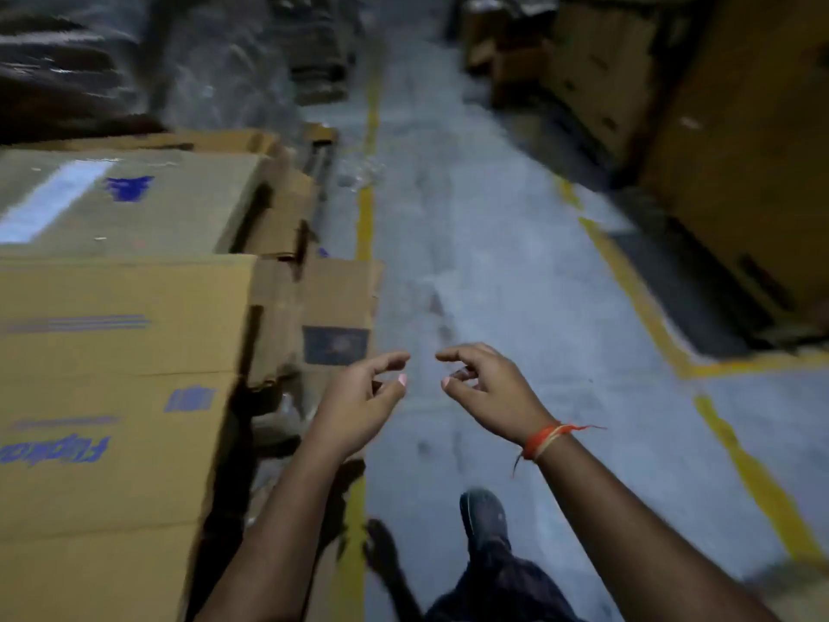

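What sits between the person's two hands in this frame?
Nothing held: in the head view, the gap between the left hand and the right hand shows only bare grey floor, and the fingertips do not touch.

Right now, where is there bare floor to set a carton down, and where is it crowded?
The grey floor is bare between the left yellow line and the right yellow line, ahead of the left hand and right hand. On the left, cardboard boxes crowd up to and over that line; on the right, stacked cartons fill the bay.
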Available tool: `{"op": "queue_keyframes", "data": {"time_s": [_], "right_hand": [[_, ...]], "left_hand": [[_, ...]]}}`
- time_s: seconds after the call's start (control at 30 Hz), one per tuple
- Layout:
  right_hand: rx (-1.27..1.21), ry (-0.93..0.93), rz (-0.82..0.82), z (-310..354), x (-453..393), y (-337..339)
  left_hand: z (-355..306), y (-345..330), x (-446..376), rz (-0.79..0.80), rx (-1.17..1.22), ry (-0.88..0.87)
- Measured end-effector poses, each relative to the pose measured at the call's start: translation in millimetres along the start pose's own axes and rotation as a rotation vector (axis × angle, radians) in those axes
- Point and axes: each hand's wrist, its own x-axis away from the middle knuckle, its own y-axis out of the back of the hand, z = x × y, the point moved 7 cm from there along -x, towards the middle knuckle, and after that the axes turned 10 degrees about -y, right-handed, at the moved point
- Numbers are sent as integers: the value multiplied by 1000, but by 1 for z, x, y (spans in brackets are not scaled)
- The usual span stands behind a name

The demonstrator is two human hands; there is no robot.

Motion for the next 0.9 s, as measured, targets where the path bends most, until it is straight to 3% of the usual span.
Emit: {"op": "queue_keyframes", "data": {"time_s": [0.23, 0.4, 0.67, 0.9], "right_hand": [[-19, -398, -289, -145, 190, 81], [-97, -572, -496, -214, 312, 126], [-185, -715, -672, -326, 447, 196], [-301, -897, -791, -475, 511, 255]], "left_hand": [[-54, -207, 39, 552, 6, -188], [-120, -319, 69, 771, 18, -319], [-208, -497, 107, 944, -14, -408], [-232, -677, 128, 903, -39, -316]]}}
